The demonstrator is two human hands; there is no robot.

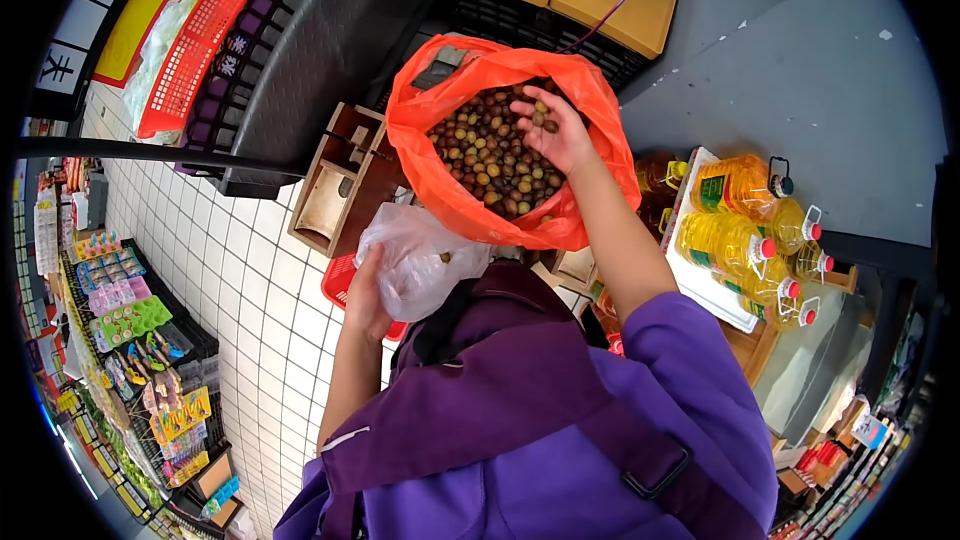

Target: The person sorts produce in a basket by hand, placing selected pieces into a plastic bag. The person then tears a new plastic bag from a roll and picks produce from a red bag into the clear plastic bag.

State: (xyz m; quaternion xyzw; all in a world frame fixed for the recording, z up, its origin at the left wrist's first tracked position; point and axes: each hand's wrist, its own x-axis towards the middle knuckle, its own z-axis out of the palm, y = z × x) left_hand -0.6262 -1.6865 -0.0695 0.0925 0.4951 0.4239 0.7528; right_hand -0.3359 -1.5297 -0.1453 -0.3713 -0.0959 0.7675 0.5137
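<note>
A large orange-red plastic bag (600, 110) stands open in front of me, filled with small round brown and green fruits (485, 155) that look like jujubes. My right hand (562, 138) is over the fruits inside the bag's mouth, fingers curled around a few of them (543, 118). Lower and to the left, my left hand (367, 302) grips the edge of a thin clear plastic bag (412, 255). Something small and dark green shows through that bag; its kind is unclear. The clear bag lies close against the near-left side of the orange-red one.
Bottles of yellow cooking oil (735, 245) stand to the right. A wooden box (335, 180) and a red basket (342, 285) are on the left. Wooden trays (610, 0) sit at the back. Racks of small packaged goods (150, 340) line the far left above white floor tiles (260, 290).
</note>
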